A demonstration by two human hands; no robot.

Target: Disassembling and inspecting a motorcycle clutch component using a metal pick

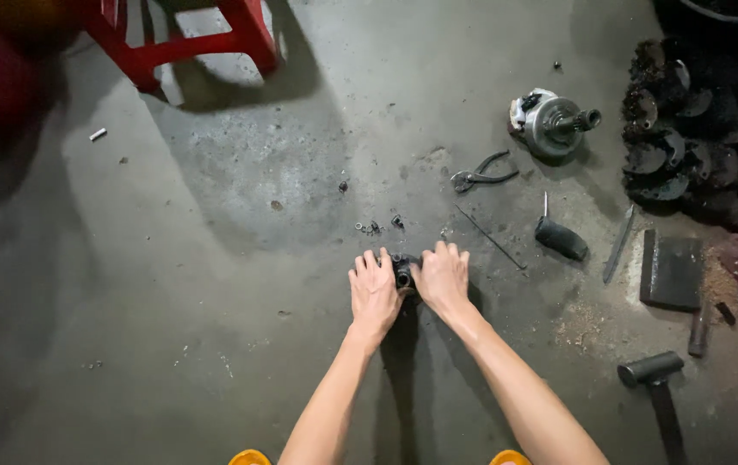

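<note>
On the stained concrete floor [214, 284], straight ahead of us, a small black metal part [402, 270] sits pinched between our two bare hands. Our left hand [374, 291] and our right hand [443, 277] press in on it from either side, fingers curled over the top, both closed on it; most of it is hidden, so we cannot tell its full shape. It looks like a stubby machine fitting with a round opening toward us: probably dense, rigid and greasy, so best gripped on its flat outer sides, as now. Just beyond our knuckles lie a few tiny nuts or washers [369, 227]. Farther off to the right are pliers [481, 175], a thin rod [491, 238] and a black-handled tool [560, 238]. Past those stands a round grey motor-like assembly with a shaft [554, 123]. At far right are a dark flat block [672, 272], a hammer [653, 370] and a heap of black gear-like parts [696, 138]. A red stool [188, 39] stands at upper left.
</note>
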